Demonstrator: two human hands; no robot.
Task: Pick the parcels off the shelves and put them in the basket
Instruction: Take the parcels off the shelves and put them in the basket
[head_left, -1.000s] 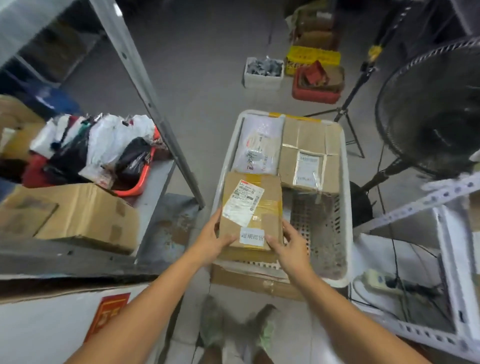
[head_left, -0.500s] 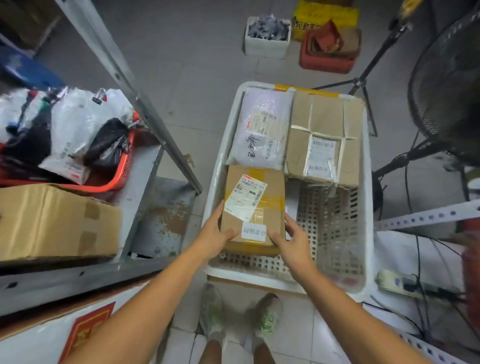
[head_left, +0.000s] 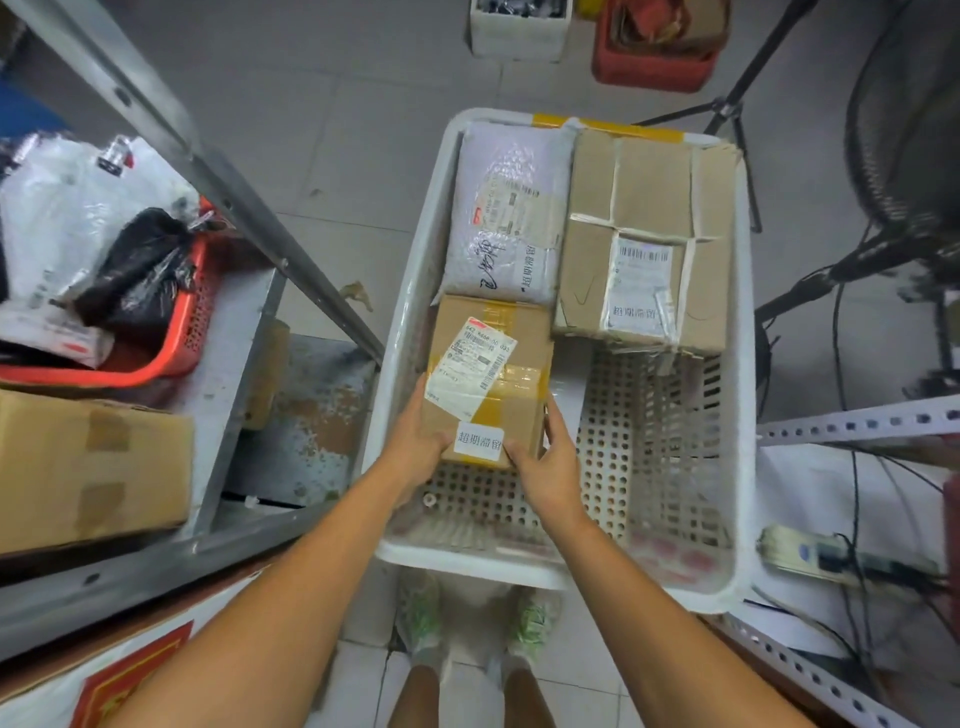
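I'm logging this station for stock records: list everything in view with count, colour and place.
basket: 1, white, on the floor, centre
small box: 1, brown, basket's near left, in both hands
padded mailer: 1, white, basket's far left
taped box: 1, brown, basket's far right
crate: 1, red, left shelf
large box: 1, brown, left shelf
fan: 1, black, right
left hand: 1, grips small box
right hand: 1, grips small box

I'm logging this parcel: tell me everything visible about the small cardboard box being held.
The small cardboard box is brown, yellow-taped, with a tilted white shipping label and a small white sticker. It is in the left side of the white basket, beside the bubble-wrapped parcel. The left hand and right hand grip its near corners.
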